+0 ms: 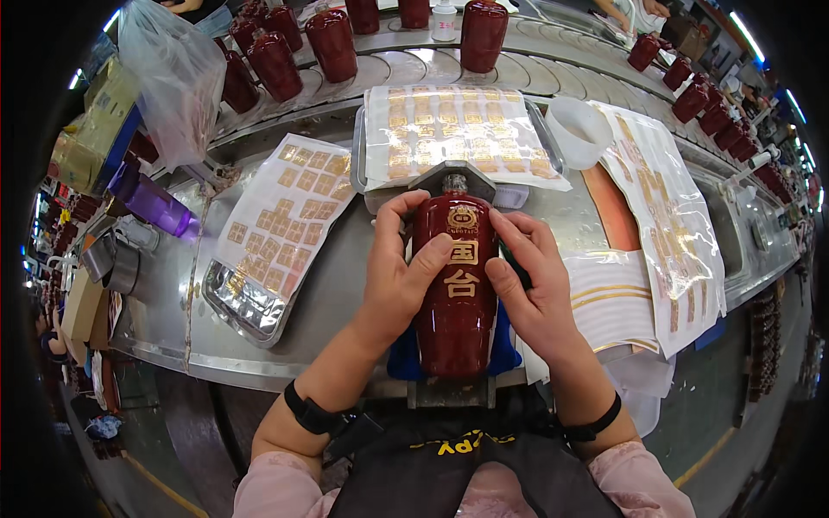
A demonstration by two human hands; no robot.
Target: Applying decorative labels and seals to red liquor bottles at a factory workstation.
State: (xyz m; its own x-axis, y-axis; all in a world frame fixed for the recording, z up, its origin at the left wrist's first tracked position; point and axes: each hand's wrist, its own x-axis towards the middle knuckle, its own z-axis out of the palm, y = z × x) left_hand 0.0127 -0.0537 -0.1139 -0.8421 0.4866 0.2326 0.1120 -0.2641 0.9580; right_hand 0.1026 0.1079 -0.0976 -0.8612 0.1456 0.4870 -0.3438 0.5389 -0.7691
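A dark red glossy bottle [453, 332] with gold lettering and a gold emblem lies in front of me, neck pointing away, on a metal rest [451, 394] with blue cloth [404, 356] beneath it. My left hand [393, 272] is closed around its left side, the thumb pressed on the front beside the lettering. From the right, my right hand [535, 281] grips the bottle with fingertips near the shoulder and thumb on its side. Just past the neck, a sheet of gold decals [458, 129] rests on a metal tray [358, 155].
To the left, another decal sheet [289, 216] overlaps a metal tray [246, 302]. More decal strips [665, 224] and a white bowl [577, 131] are at right. Red bottles [332, 43] stand along a curved conveyor [393, 73]. A purple bottle [151, 200] and plastic bag [168, 78] sit left.
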